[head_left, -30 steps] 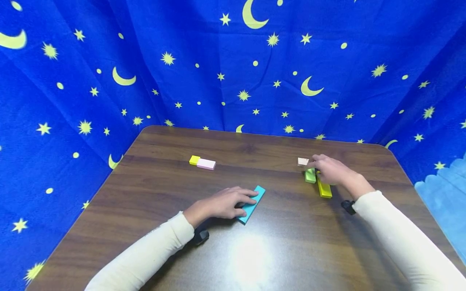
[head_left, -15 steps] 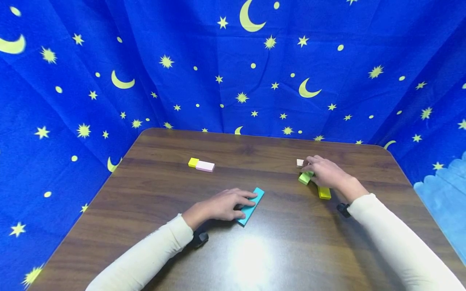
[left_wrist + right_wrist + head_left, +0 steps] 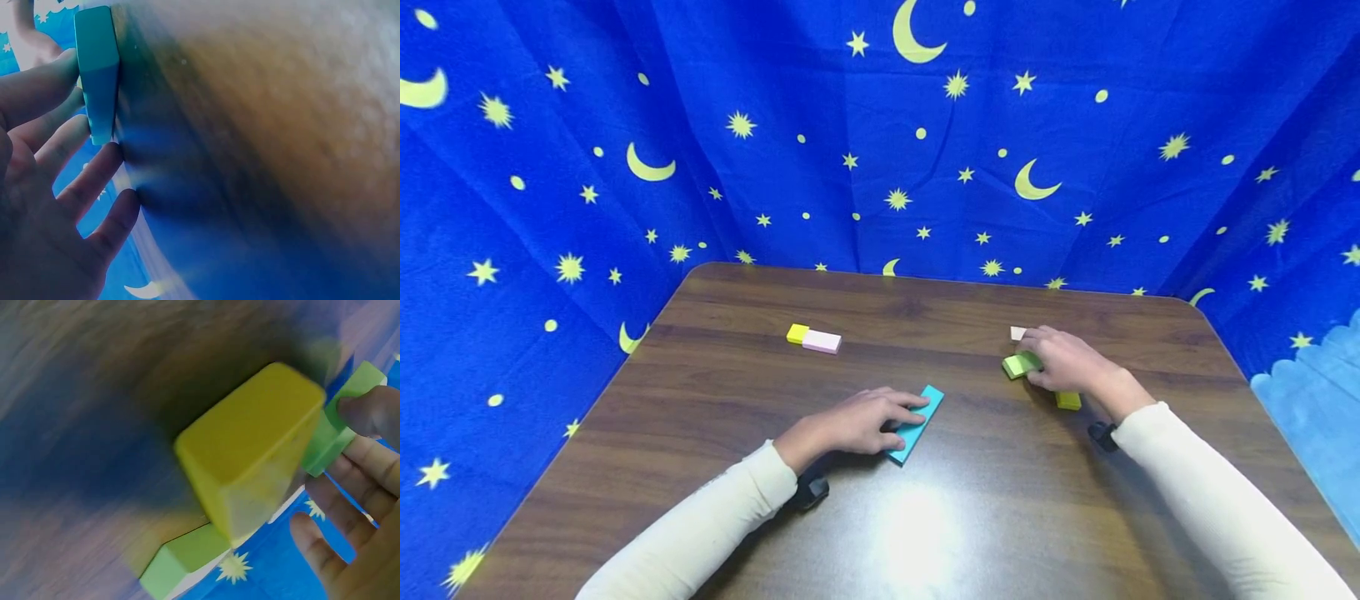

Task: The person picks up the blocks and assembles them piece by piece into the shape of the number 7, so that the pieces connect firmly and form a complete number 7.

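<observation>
Toward the right of the wooden table (image 3: 737,383), the right hand (image 3: 1066,362) pinches a light green block (image 3: 1021,365) between thumb and fingers, its end jutting out past the fingertips toward the middle of the table; whether it is off the wood cannot be told. Just beside this hand, a yellow block (image 3: 1068,401) shows partly from under the palm, a pale block (image 3: 1017,333) peeks out beyond the knuckles, and the right wrist view shows a second green block (image 3: 194,549) close by the yellow one. Nearer the middle, the left hand (image 3: 857,421) grasps nothing; its relaxed, spread fingers rest on a teal block (image 3: 916,432) that lies flat and slanting. With neighbours so close, the person would probably do best to keep the pinch light and near the green block's middle, raise it a little before turning it, and carry the wrist high enough that palm and little finger do not drag the yellow block along. Light contact from the left hand seems sufficient to steady the teal block; harder pressure could make it slide on the glossy surface. Well apart, at the far left, a small yellow block (image 3: 797,333) and a pink block (image 3: 822,342) lie end to end. No brand, label or writing can be read on any block, and the blue curtain (image 3: 820,75) carries only moons, stars and dots.
</observation>
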`<state>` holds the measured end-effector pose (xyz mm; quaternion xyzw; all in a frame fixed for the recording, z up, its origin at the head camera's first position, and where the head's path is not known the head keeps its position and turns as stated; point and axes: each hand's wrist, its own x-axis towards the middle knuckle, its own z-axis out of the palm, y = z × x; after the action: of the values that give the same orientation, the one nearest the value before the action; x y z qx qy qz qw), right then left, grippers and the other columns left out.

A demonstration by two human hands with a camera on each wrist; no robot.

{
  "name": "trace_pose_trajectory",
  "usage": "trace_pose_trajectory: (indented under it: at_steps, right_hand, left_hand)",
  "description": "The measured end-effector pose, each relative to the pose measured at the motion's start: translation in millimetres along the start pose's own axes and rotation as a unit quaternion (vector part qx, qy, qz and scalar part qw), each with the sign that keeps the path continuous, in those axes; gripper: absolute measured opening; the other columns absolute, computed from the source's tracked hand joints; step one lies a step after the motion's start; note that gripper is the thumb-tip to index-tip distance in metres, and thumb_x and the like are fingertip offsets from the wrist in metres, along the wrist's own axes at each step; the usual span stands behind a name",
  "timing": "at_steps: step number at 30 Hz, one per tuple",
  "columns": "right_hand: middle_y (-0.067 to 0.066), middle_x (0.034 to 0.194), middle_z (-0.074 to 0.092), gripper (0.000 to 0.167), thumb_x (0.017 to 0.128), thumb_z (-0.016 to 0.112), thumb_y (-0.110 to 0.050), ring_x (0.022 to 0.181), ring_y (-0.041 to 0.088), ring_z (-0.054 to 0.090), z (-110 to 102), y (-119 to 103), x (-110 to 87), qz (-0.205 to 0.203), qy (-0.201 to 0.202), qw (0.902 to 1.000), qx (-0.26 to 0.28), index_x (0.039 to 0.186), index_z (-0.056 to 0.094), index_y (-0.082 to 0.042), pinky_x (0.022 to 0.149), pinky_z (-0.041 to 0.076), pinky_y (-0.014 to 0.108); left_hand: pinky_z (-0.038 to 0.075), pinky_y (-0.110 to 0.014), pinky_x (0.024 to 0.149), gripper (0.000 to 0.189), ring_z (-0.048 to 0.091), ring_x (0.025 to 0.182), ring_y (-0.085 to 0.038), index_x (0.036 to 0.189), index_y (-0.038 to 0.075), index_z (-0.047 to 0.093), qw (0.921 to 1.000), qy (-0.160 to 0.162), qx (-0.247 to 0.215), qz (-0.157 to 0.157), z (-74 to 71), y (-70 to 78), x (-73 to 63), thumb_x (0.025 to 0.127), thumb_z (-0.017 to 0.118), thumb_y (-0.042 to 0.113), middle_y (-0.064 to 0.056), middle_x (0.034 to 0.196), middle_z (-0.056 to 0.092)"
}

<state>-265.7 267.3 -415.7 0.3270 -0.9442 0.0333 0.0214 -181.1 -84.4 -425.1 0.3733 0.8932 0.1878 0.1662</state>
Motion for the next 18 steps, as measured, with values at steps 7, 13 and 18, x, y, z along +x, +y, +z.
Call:
trace_pose_trajectory:
  at_steps: [7,13,18]
  right_hand:
    - [0.015,0.106,0.067,0.037,0.075,0.079,-0.006,0.100,0.034,0.066,1.6,-8.1,2.1,-0.016,-0.003,0.9999,-0.002,0.110,0.070,0.001,0.090,0.055,0.051]
    - [0.014,0.101,0.067,0.030,0.078,0.079,-0.007,0.093,0.029,0.065,5.4,-10.6,4.4,-0.018,0.003,0.9998,0.009,0.107,0.071,0.001,0.085,0.056,0.048]
    - [0.016,0.104,0.070,0.030,0.079,0.077,-0.005,0.097,0.032,0.067,7.0,-13.4,7.5,-0.039,0.020,0.9989,0.014,0.108,0.071,0.001,0.090,0.055,0.049]
  left_hand:
    - [0.031,-0.052,0.120,0.048,0.036,0.148,-0.022,0.142,0.020,0.056,1.0000,0.001,-0.002,-0.001,0.1,0.7,0.9,0.096,0.066,0.027,0.009,0.160,0.038]
    - [0.031,-0.052,0.120,0.048,0.036,0.148,-0.022,0.141,0.020,0.056,1.0000,0.000,-0.003,-0.003,0.4,1.1,0.0,0.096,0.066,0.027,0.009,0.160,0.038]
    - [0.031,-0.052,0.120,0.047,0.036,0.148,-0.022,0.142,0.020,0.056,1.0000,-0.001,-0.007,-0.006,-0.6,1.7,-1.2,0.096,0.066,0.026,0.009,0.160,0.038]
